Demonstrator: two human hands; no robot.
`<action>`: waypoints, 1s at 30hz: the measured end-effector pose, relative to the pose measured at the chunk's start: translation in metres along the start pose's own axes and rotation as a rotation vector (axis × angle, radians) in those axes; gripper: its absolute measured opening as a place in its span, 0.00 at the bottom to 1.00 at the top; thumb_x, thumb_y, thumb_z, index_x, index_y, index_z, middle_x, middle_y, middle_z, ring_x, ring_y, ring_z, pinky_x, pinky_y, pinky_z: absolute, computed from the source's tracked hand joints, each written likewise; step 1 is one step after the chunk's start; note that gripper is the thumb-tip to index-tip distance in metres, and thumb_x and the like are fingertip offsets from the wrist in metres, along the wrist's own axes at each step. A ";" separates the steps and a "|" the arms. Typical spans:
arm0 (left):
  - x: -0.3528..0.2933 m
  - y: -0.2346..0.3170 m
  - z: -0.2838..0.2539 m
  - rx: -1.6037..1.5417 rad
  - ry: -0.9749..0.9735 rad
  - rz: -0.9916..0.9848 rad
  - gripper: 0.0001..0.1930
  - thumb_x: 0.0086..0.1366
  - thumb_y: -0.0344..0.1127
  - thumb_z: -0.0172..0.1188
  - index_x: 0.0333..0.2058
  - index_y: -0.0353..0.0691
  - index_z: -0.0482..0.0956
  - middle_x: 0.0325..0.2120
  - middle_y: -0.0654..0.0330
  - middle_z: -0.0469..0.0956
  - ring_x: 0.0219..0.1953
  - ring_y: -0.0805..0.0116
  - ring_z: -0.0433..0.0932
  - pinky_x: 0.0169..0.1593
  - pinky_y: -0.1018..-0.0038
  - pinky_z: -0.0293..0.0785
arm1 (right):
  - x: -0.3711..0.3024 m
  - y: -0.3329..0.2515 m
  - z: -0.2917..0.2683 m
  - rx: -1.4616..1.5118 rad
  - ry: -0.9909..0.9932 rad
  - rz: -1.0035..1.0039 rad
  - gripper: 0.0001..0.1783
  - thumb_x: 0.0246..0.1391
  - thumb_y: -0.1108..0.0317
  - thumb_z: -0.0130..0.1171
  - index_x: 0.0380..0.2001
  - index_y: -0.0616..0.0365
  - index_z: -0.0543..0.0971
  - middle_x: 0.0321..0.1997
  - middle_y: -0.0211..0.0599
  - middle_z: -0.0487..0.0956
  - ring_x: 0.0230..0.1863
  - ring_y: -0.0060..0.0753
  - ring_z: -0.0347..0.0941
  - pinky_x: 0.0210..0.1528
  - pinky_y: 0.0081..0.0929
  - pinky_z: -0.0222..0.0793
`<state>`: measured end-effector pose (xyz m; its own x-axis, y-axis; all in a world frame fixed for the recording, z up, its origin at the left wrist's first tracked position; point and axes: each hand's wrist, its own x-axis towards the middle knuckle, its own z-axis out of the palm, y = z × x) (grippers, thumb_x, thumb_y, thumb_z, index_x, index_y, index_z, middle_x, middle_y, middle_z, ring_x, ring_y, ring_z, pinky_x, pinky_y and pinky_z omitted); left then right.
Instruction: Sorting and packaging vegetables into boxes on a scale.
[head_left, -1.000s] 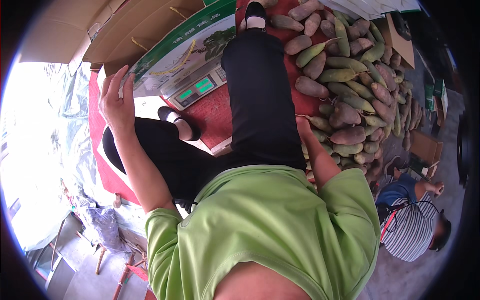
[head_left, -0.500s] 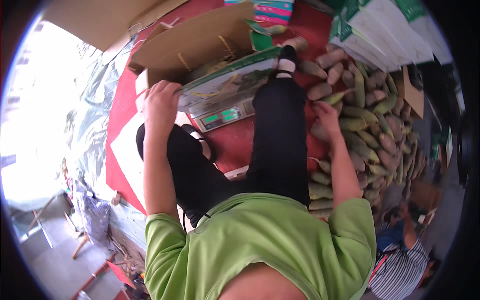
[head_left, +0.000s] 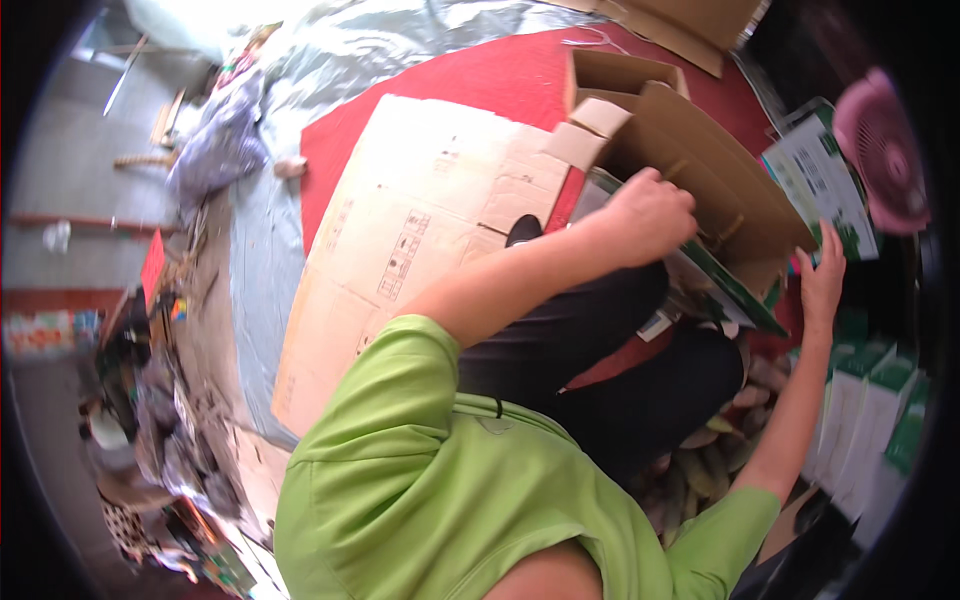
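A brown cardboard carton (head_left: 745,185) with a green-and-white printed outside stands open-topped in front of me, yellow cords on its inner wall. My left hand (head_left: 650,218) is closed, its fingers curled at the rim of the near wall; the fingertips are partly hidden. At the carton's right end, my right hand (head_left: 822,280) has its fingers stretched and apart, beside the far wall's corner. A weighing scale (head_left: 655,326) shows partly beneath the carton, between my legs.
A flattened cardboard sheet (head_left: 420,200) lies left on the red ground cover (head_left: 345,170). Radishes (head_left: 705,470) are heaped at lower right, near white-and-green cartons (head_left: 850,420). A pink fan (head_left: 880,150) stands at far right. Another small open box (head_left: 625,75) sits behind the carton.
The view has swung left, so the carton now appears farther right. My right hand has left the radishes and reached the carton's right end. My left hand remains at the carton.
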<state>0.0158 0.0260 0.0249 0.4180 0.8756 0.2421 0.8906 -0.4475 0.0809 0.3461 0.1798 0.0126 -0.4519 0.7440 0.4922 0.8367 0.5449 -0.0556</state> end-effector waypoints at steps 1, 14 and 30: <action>0.000 0.002 -0.001 0.033 -0.001 0.018 0.04 0.52 0.36 0.56 0.25 0.50 0.80 0.27 0.66 0.75 0.36 0.68 0.78 0.39 0.68 0.68 | 0.006 0.011 0.006 0.021 -0.143 0.082 0.23 0.50 0.66 0.61 0.52 0.55 0.73 0.52 0.45 0.74 0.53 0.49 0.69 0.55 0.38 0.64; -0.056 -0.072 -0.030 0.022 0.080 -0.060 0.05 0.53 0.35 0.55 0.27 0.53 0.80 0.27 0.67 0.75 0.37 0.66 0.78 0.42 0.68 0.70 | 0.098 -0.060 -0.018 0.032 -0.364 -0.078 0.09 0.54 0.65 0.54 0.33 0.59 0.75 0.32 0.46 0.76 0.36 0.53 0.72 0.35 0.38 0.64; -0.363 -0.119 -0.147 0.431 0.050 -0.514 0.03 0.52 0.29 0.56 0.25 0.48 0.74 0.25 0.64 0.69 0.35 0.65 0.76 0.54 0.67 0.69 | 0.081 -0.414 -0.007 0.417 -0.206 -0.475 0.09 0.46 0.59 0.62 0.28 0.52 0.79 0.31 0.39 0.79 0.35 0.45 0.76 0.39 0.41 0.67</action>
<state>-0.2684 -0.2653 0.0699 -0.0779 0.9438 0.3212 0.9704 0.1457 -0.1928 -0.0349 0.0114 0.0812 -0.8263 0.4226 0.3724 0.3612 0.9048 -0.2253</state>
